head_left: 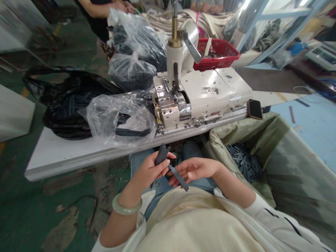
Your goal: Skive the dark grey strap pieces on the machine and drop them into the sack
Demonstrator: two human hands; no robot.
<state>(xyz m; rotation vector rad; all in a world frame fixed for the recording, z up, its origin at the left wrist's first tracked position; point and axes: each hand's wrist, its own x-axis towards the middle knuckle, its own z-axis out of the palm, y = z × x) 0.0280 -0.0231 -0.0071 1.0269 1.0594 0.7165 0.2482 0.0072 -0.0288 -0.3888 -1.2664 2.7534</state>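
My left hand [148,171] is shut on a dark grey flat strap [162,155], pinching it between thumb and fingers in front of my lap. A narrower length of dark strap [178,177] angles down and right from that grip. My right hand [195,169] lies palm down just beyond it, its fingers extended and resting at or just over the strip. A pale green bangle [126,208] circles my left wrist. Ahead, a white industrial machine [202,92] stands on the white table [65,150], beyond both hands.
Plastic bags of dark strips [122,120] crowd the table left of the machine. A lined sack [244,161] of dark strips stands at my right. A red basket [216,54] sits behind the machine. A co-worker's hands [119,5] show at the far side. The floor is worn green.
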